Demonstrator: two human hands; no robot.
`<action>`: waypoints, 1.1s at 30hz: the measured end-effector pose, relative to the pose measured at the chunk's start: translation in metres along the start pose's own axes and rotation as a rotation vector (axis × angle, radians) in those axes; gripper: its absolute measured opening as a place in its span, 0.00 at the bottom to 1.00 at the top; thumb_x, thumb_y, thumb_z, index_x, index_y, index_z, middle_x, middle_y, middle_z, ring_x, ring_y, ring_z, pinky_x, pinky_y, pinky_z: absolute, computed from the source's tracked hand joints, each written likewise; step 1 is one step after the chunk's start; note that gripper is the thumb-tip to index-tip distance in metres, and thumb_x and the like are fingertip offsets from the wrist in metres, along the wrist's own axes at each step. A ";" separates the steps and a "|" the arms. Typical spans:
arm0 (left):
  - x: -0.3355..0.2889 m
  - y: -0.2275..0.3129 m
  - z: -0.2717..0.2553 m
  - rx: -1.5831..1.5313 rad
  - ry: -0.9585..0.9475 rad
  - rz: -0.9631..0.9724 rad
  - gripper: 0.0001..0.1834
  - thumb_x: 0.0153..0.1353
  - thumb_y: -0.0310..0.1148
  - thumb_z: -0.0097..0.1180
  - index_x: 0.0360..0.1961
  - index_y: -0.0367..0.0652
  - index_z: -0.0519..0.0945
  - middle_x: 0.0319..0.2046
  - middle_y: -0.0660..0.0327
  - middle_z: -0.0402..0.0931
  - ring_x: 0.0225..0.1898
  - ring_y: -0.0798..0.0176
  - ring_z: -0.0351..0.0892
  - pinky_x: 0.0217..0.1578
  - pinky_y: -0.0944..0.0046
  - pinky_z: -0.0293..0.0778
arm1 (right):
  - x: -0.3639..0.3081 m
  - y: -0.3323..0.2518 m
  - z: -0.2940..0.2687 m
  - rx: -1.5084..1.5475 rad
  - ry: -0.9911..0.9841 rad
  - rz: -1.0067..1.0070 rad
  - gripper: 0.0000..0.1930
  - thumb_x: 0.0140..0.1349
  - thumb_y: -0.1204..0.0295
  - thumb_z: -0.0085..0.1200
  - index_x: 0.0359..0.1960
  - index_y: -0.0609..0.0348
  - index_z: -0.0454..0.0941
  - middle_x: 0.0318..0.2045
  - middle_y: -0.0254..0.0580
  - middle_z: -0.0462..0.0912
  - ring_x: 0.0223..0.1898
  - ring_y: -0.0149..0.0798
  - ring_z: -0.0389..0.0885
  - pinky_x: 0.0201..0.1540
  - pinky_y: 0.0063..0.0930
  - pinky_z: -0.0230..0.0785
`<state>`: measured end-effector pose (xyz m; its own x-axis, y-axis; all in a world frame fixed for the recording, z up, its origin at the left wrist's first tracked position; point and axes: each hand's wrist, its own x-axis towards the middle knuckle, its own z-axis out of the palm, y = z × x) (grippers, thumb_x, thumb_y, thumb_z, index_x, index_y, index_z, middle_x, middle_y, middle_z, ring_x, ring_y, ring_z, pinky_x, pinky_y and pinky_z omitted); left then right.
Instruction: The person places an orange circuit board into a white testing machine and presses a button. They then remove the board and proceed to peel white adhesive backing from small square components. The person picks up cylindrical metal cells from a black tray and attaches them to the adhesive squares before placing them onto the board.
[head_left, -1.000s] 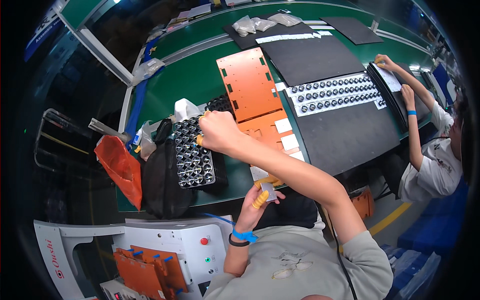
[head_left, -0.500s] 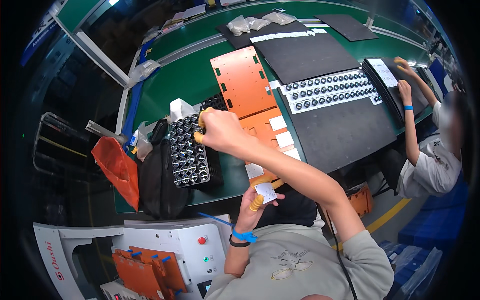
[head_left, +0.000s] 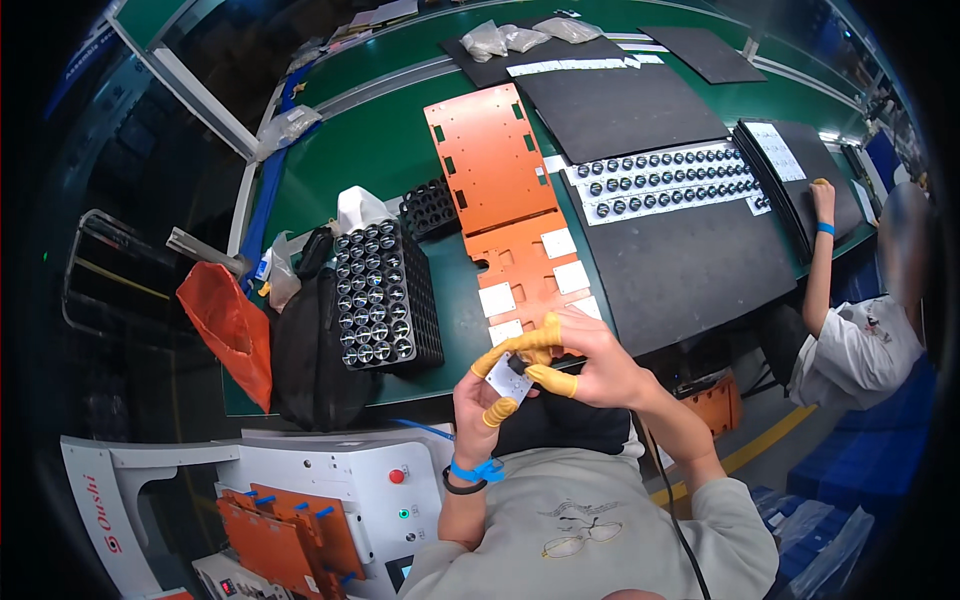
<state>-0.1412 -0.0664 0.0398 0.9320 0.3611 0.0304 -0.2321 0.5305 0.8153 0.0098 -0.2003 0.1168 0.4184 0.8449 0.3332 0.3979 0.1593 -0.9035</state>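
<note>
A small white square plate is pinched in my left hand just in front of my body. My right hand, in yellow finger cots like the left, grips a small black round part right at the plate's face; whether it is seated there I cannot tell. Beyond both hands lies an orange panel with a lower section bearing several white plates. To the left stands a black crate filled with shiny round-topped parts.
Right of the panel, black mats carry rows of plates with black round parts. A co-worker's hand rests at the far right mat. An orange bag and black bag hang at the left edge. A white machine stands lower left.
My right hand has come from the black crate back to the white plate, now with a black round part in its fingers. The co-worker's arms have moved.
</note>
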 end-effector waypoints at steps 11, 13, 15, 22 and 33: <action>0.002 0.003 0.019 0.502 0.075 0.320 0.44 0.44 0.36 0.81 0.62 0.35 0.74 0.52 0.55 0.79 0.52 0.60 0.82 0.54 0.61 0.78 | -0.031 0.011 0.003 0.055 0.036 0.132 0.18 0.54 0.79 0.66 0.49 0.60 0.84 0.26 0.30 0.75 0.27 0.29 0.69 0.33 0.24 0.64; 0.002 0.004 0.019 0.595 0.071 0.359 0.43 0.43 0.36 0.82 0.61 0.36 0.75 0.51 0.55 0.80 0.50 0.60 0.84 0.53 0.61 0.79 | -0.031 0.011 0.003 0.005 0.038 0.084 0.18 0.54 0.78 0.67 0.48 0.60 0.84 0.26 0.31 0.75 0.27 0.30 0.69 0.33 0.25 0.65; 0.001 0.004 0.019 0.617 0.085 0.367 0.44 0.42 0.36 0.82 0.61 0.37 0.75 0.51 0.55 0.80 0.50 0.60 0.84 0.52 0.61 0.79 | -0.031 0.012 0.002 -0.070 0.034 -0.004 0.17 0.54 0.76 0.68 0.48 0.60 0.84 0.26 0.32 0.75 0.27 0.31 0.70 0.34 0.26 0.66; 0.003 -0.001 0.022 0.580 0.121 0.332 0.42 0.43 0.33 0.81 0.61 0.37 0.75 0.49 0.55 0.81 0.50 0.61 0.84 0.51 0.62 0.80 | -0.033 0.019 0.002 -0.191 0.026 -0.049 0.17 0.55 0.75 0.68 0.48 0.62 0.83 0.25 0.37 0.75 0.28 0.38 0.73 0.34 0.32 0.64; 0.019 -0.008 0.019 1.083 0.211 0.431 0.33 0.46 0.30 0.78 0.56 0.36 0.80 0.44 0.56 0.82 0.43 0.58 0.85 0.42 0.61 0.80 | -0.036 0.036 0.000 -0.056 -0.009 0.168 0.16 0.60 0.70 0.63 0.47 0.66 0.82 0.34 0.46 0.75 0.38 0.48 0.75 0.43 0.38 0.68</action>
<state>-0.1166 -0.0780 0.0447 0.7467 0.5243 0.4093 -0.0649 -0.5550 0.8293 0.0089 -0.2245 0.0721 0.4756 0.8618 0.1763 0.3678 -0.0128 -0.9298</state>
